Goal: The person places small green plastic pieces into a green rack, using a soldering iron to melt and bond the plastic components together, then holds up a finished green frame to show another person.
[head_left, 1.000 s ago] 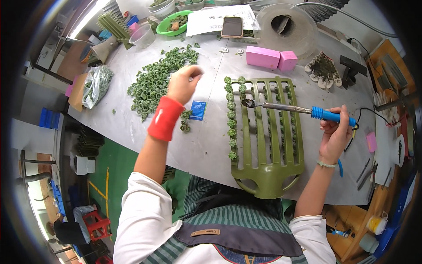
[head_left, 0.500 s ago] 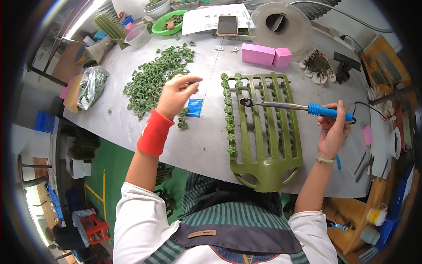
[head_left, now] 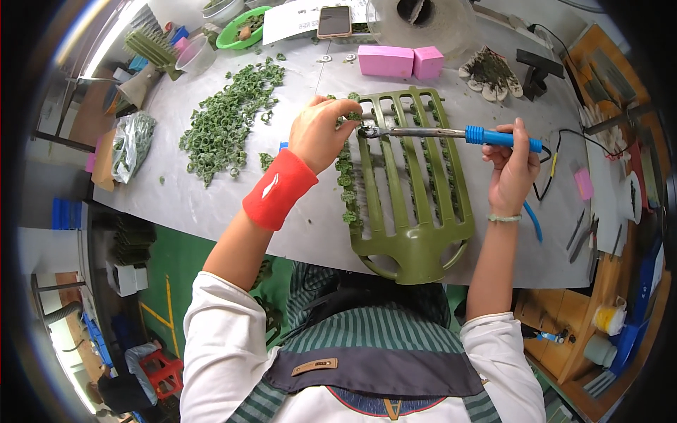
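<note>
The left hand (head_left: 321, 134), with a red wristband (head_left: 279, 189) on its wrist, is pinched shut on a small green piece (head_left: 352, 115), holding it at the top left corner of the olive green slotted rack (head_left: 409, 183). The right hand (head_left: 511, 169) is closed around the blue handle of a soldering iron (head_left: 451, 133), which lies level across the upper part of the rack. Its metal tip points toward the left hand and ends just beside the pinched green piece.

The rack lies flat on the grey table (head_left: 211, 204) in front of the person, its rounded handle end toward the near table edge. A row of small green pieces (head_left: 347, 180) sits along the rack's left bar, running down from the left hand.

Left of the rack, a big loose pile of green pieces (head_left: 226, 123) is spread over the table. Farther left of that pile lies a clear bag (head_left: 130, 144) with more green stuff in it. Beyond the rack's far end stand two pink blocks (head_left: 402, 61) side by side, and behind them lies a phone (head_left: 334, 20) on a white sheet of paper. A green bowl (head_left: 243, 28) sits far beyond the pile. To the right of the rack, a black cable (head_left: 557, 151) trails across the table past the right hand, and a few slim metal tools (head_left: 582, 236) lie near the table's right edge.
</note>
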